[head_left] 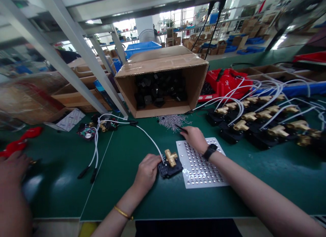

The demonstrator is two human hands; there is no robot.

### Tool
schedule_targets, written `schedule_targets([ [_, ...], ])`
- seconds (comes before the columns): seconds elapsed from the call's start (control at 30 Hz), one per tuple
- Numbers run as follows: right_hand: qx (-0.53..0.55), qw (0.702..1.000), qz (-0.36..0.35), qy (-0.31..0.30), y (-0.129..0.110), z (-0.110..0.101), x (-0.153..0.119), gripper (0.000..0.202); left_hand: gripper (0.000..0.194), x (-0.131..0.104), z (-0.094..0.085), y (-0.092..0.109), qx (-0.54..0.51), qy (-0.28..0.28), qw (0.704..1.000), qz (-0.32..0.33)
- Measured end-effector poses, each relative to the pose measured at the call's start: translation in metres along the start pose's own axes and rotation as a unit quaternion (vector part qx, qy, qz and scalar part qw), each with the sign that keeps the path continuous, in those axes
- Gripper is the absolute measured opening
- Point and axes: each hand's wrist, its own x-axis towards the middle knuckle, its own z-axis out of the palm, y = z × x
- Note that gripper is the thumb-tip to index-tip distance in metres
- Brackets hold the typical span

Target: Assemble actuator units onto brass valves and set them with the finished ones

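Observation:
My left hand [148,170] is closed on the left edge of a black valve unit [169,169], which lies on the green table with a brass tee fitting [170,157] on top and a white cable running up from it. My right hand [195,138] pinches black tweezers [181,129], whose tips reach toward a pile of small screws [171,122]. Beneath my right wrist lies a white sheet [201,165] with rows of small round metallic pieces.
An open cardboard box [163,65] of black parts stands behind the screws. Several finished-looking valve units [240,126] with white cables crowd the right. White cables [96,145] and a circuit part lie at left. Another person's hand [14,165] is at the far left.

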Motion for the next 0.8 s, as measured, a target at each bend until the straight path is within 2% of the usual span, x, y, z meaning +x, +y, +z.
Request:
schedule_targets([
  [0.17, -0.084, 0.996, -0.031, -0.029, -0.015, 0.008, 0.026, 0.023, 0.062, -0.02, -0.002, 0.021, 0.035, -0.074, 0.99, -0.119],
  [0.23, -0.097, 0.993, -0.041, -0.043, -0.021, 0.011, 0.031, 0.023, 0.076, -0.023, 0.005, 0.026, 0.045, -0.067, 0.982, -0.171],
  [0.3, -0.097, 0.993, -0.038, -0.048, -0.023, 0.013, 0.034, 0.018, 0.078, -0.02, 0.014, 0.029, 0.049, -0.042, 0.976, -0.206],
  [0.43, -0.063, 0.997, -0.01, -0.041, -0.011, 0.011, 0.038, 0.016, 0.057, -0.003, 0.02, 0.024, 0.033, -0.027, 0.981, -0.187],
  [0.57, 0.011, 1.0, 0.012, -0.023, 0.01, -0.001, 0.033, 0.008, 0.07, 0.002, 0.002, 0.018, -0.011, -0.053, 0.986, -0.157],
  [0.6, 0.036, 0.999, 0.017, -0.017, 0.012, -0.006, 0.03, 0.008, 0.071, 0.001, -0.003, 0.019, -0.021, -0.043, 0.987, -0.156],
  [0.67, 0.089, 0.996, 0.021, -0.005, 0.01, -0.019, 0.018, 0.012, 0.052, -0.002, -0.013, 0.023, -0.027, 0.035, 0.985, -0.165],
  [0.73, 0.141, 0.99, 0.015, -0.002, -0.002, -0.031, -0.002, 0.016, 0.026, -0.002, -0.019, 0.034, -0.03, 0.137, 0.975, -0.172],
  [0.8, 0.256, 0.966, 0.002, -0.028, -0.024, -0.04, -0.028, 0.016, 0.018, 0.002, -0.02, 0.049, -0.059, 0.184, 0.967, -0.164],
])
